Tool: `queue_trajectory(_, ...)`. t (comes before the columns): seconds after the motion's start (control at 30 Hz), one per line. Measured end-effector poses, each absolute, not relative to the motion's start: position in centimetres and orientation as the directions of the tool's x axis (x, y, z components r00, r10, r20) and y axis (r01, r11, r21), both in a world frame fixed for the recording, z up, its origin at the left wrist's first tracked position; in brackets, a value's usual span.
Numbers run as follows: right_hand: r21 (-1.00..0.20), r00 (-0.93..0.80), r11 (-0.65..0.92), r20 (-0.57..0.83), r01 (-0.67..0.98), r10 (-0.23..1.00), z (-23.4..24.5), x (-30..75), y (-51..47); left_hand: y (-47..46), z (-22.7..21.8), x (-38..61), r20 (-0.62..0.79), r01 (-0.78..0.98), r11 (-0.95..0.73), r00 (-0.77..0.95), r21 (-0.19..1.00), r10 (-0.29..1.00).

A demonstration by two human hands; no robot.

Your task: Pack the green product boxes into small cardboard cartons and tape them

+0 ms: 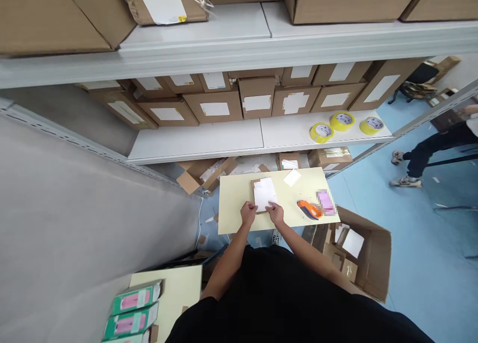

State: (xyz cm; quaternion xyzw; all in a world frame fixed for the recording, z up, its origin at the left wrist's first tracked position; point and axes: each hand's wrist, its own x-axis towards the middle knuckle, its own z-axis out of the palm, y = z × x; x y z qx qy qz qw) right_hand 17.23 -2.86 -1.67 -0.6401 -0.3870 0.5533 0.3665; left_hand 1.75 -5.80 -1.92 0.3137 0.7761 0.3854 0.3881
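Observation:
A small flat cardboard box (264, 193) with a white label on top lies on a pale yellow table (235, 203). My left hand (248, 213) grips its near left edge, fingers curled. My right hand (275, 212) pinches its near right corner. An orange tape dispenser (309, 209) lies to the right of my hands, beside a blurred pink item (325, 202). A loose white label (292, 177) rests farther back on the table.
Grey shelves hold rows of labelled cardboard boxes (257, 100) and three yellow tape rolls (341, 121). An open carton (368, 256) of small boxes stands right of the table. Green and pink packs (132, 313) lie at lower left. Another person's legs (421, 161) are at far right.

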Motion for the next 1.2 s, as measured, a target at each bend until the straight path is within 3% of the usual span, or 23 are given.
queue_trajectory(0.13, -0.875, 0.122, -0.377, -0.356, 0.304, 0.926, -2.4, 17.9, -2.7, -5.6, -2.9, 2.4, -0.409, 0.217, 0.579, -0.520, 0.786, 0.750)
queue_trajectory(0.23, -0.859, 0.080, -0.354, -0.350, 0.370, 0.933, -3.0, 18.0, -3.0, -5.8, -3.5, 2.8, -0.431, 0.232, 0.615, -0.532, 0.754, 0.729)
queue_trajectory(0.87, -0.782, 0.075, -0.381, -0.398, 0.493, 0.914, -4.8, 17.8, -2.4, -5.3, -4.4, 3.5, -0.443, 0.267, 0.674, -0.581, 0.689, 0.683)
queue_trajectory(1.2, -0.561, 0.006, -0.306, -0.472, 0.769, 0.882, -4.2, 17.6, -2.3, -4.9, -3.9, 3.5, -0.487, 0.358, 0.726, -0.561, 0.587, 0.670)
